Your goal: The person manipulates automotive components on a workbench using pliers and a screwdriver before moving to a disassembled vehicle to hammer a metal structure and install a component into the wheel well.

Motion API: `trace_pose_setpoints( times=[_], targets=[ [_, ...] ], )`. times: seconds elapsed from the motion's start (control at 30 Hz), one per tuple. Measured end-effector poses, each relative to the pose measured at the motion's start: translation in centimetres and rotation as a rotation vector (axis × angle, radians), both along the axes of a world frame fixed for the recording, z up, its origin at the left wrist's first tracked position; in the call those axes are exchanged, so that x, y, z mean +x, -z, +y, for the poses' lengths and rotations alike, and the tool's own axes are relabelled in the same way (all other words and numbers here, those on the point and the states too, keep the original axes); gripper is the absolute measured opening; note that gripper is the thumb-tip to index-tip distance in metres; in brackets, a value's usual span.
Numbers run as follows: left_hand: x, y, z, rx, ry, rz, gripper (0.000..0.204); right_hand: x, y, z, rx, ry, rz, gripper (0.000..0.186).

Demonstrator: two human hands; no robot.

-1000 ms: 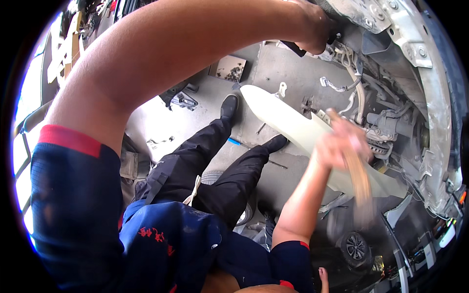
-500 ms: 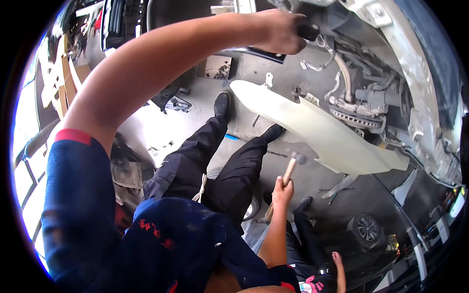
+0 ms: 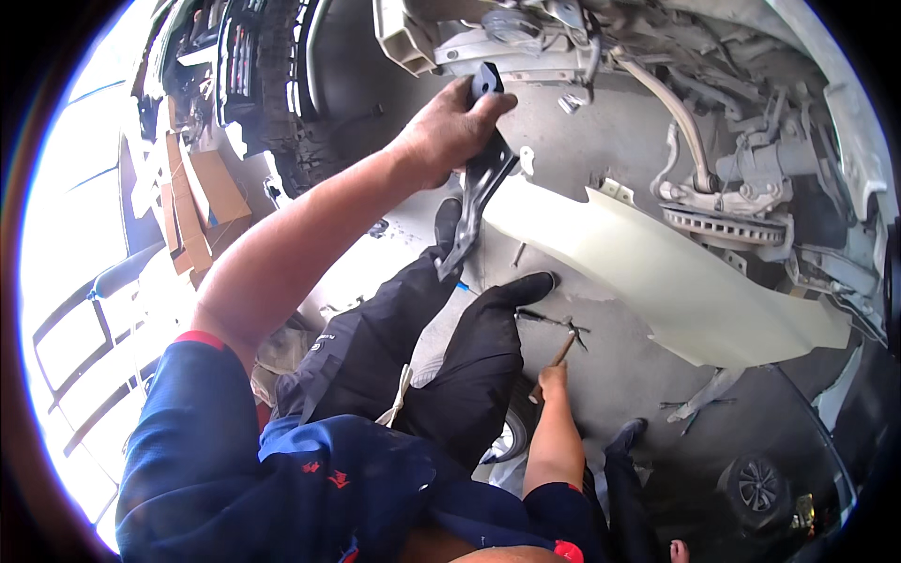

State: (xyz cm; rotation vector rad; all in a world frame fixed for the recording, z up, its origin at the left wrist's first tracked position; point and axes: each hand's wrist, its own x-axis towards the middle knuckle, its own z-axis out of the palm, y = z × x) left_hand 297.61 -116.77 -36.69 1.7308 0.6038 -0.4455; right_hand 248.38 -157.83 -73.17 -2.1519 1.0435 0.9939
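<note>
My left hand [image 3: 455, 127] grips a black metal bracket [image 3: 486, 174], held high in the upper middle, away from the car's bare inner structure. My right hand [image 3: 553, 380] is down beside my right leg, wrapped round the wooden handle of a hammer [image 3: 561, 351], whose head points up and forward. A pale cream fender panel [image 3: 638, 277] lies across the middle right, below the exposed brake disc [image 3: 713, 225] and suspension arm [image 3: 671, 80].
Cardboard [image 3: 211, 183] and a dark bumper part [image 3: 244, 75] stand at upper left, a metal rack [image 3: 66, 328] at far left. Loose tools [image 3: 530, 315] lie on the concrete floor. A co-worker's leg [image 3: 624, 479] and a car wheel [image 3: 755, 483] show at lower right.
My left hand has moved left and away from the car's structure, bringing the black bracket into full view. My right hand has dropped from near the fender to beside my leg with the hammer.
</note>
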Motion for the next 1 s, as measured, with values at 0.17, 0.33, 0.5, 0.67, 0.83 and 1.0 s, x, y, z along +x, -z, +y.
trace_pose_setpoints(
  times=[0.17,0.33,0.5,0.67,0.83,1.0],
  targets=[
    [-0.2,1.7,-0.7,-0.041,-0.2,-0.013,0.041,9.2,-9.6,7.5,0.624,0.012,0.111,0.043],
    [0.4,1.1,-2.9,-0.182,-0.459,0.067,0.038,28.7,-28.5,11.7,1.068,0.089,-0.489,0.065],
    [3.0,1.7,-2.7,-0.505,-0.687,0.126,0.045,38.7,-31.6,17.0,0.96,-0.329,-0.847,0.054],
    [4.8,2.1,-1.3,-0.516,-0.465,0.02,0.048,41.7,-31.0,18.8,0.955,-0.157,-0.651,0.023],
    [3.6,1.6,4.4,0.046,0.095,-0.364,0.052,46.2,-32.2,15.3,1.069,-0.094,-0.607,0.028],
    [4.7,5.2,8.7,0.563,0.397,-0.914,0.065,47.0,-33.5,14.9,1.066,-0.161,-0.534,0.028]
  ],
)
